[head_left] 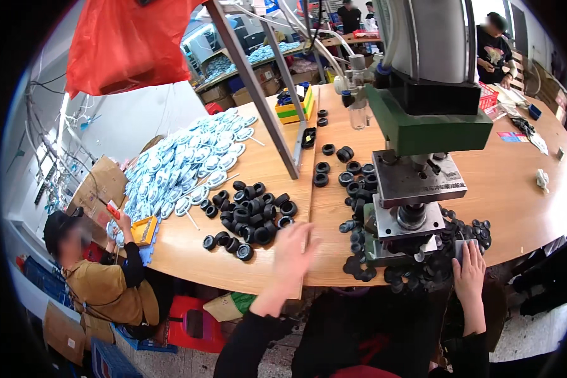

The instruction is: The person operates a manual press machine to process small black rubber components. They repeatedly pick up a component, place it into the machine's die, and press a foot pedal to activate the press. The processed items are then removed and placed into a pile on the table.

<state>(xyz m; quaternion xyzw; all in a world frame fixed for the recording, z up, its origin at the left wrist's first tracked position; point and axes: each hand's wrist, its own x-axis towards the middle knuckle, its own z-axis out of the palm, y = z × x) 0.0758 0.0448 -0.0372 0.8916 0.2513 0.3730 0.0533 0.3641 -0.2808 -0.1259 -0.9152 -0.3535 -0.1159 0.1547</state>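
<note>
My left hand (291, 252) is over the wooden table, at the right edge of a pile of small black wheels (252, 214). Its fingers are smeared by motion, so I cannot tell whether they hold anything. My right hand (469, 272) lies with its fingers stretched out on a flat grey metal piece (461, 246), just right of a bench press (416, 186). The press has a green head, a steel die block and a lower steel plate. Flat black discs (416, 275) lie heaped around its base, and more black wheels (359, 189) lie along its left side.
A large heap of light blue plastic parts (183, 157) covers the table's left. A metal frame (258, 88) and a hanging red bag (132, 47) stand above it. A co-worker (110, 277) sits at the left; another person (494, 50) is at the far right.
</note>
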